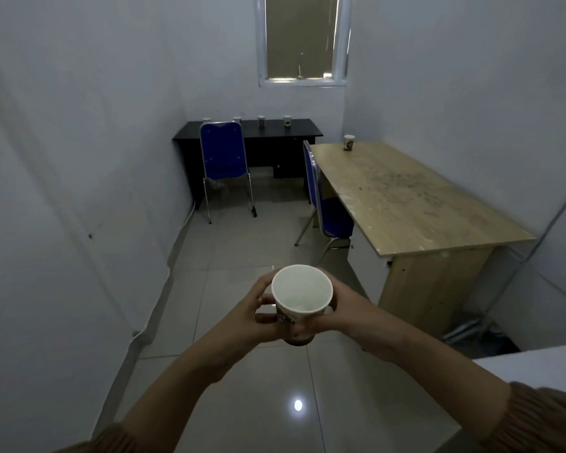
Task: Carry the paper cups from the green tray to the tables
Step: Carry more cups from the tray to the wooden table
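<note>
Blue chair, second blue chair, window

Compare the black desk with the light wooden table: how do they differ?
The black desk is dark, under the window; the wooden table is pale, along the right wall. The black desk holds four paper cups, the wooden table one. Both have a blue chair.

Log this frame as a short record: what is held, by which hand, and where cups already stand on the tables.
held cup: upright, mouth up, over the floor
left hand: grips the held cup
right hand: grips the held cup
black desk: four cups in a row
wooden table: one cup at its far end
blue chairs: one at each table
green tray: not in view
</note>
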